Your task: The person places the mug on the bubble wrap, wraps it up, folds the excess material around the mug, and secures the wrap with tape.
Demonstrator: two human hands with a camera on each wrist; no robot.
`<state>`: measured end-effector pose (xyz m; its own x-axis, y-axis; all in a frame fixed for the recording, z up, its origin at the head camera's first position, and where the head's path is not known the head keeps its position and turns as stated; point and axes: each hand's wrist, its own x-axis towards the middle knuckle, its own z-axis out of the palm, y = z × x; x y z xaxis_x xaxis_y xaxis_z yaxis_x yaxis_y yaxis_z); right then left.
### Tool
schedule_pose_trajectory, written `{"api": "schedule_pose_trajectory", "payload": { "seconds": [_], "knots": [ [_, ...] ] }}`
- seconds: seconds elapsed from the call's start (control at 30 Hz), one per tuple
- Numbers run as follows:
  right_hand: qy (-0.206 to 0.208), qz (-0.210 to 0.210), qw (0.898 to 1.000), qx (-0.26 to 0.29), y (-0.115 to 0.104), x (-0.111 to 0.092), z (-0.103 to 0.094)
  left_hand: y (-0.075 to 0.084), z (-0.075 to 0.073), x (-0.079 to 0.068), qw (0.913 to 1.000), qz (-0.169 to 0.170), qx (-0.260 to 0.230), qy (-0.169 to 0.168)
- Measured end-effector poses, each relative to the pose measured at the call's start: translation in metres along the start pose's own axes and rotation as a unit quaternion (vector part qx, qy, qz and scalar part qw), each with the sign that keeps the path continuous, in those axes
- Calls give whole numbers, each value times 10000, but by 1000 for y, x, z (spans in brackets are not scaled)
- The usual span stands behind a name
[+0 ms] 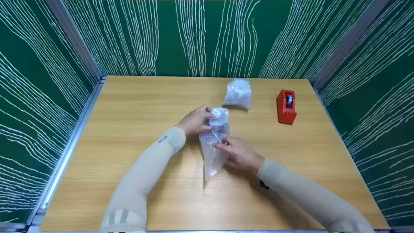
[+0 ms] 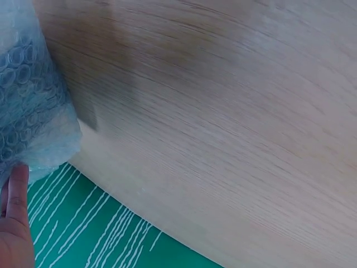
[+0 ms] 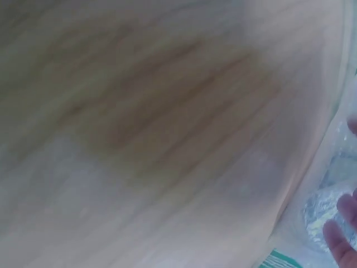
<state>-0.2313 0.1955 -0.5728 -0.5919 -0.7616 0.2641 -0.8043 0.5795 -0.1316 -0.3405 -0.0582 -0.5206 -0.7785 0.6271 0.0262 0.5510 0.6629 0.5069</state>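
A piece of clear bubble wrap [image 1: 216, 155] stands lengthwise at the middle of the table, with a rounded bulge at its far end and a narrow loose tail toward me. What lies inside cannot be made out. My left hand [image 1: 195, 120] grips the bulging end from the left, thumb and fingers spread round it. In the left wrist view its fingers [image 2: 18, 195] touch the bubbled side. On the right edge, lower down, my right hand [image 1: 241, 153] pinches the wrap. Its fingertips [image 3: 334, 237] show against the plastic in the right wrist view.
Behind the wrap sits another bubble-wrapped bundle [image 1: 238, 93]. A red tape dispenser [image 1: 286, 108] with a roll in it stands at the right. The wooden table [image 1: 136, 97] meets green walls [image 1: 223, 35] with white wavy lines at the back and sides.
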Motion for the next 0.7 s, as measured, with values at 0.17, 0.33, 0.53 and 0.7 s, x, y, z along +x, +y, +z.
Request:
{"api": "schedule_pose_trajectory", "payload": {
  "seconds": [0.17,0.33,0.53,0.7],
  "knots": [
    [122,82,9988,-460,-8,9,2,0,0,0,10000,-50,-11,0],
    [537,58,9976,-423,-12,16,3,0,0,1,9999,-133,-28,-86],
    [1251,-133,9920,-49,-7,16,7,1,-1,1,9998,-142,-65,-107],
    [1674,-46,9846,502,-1,20,3,-1,0,1,10000,-35,-66,-14]
  ]
}}
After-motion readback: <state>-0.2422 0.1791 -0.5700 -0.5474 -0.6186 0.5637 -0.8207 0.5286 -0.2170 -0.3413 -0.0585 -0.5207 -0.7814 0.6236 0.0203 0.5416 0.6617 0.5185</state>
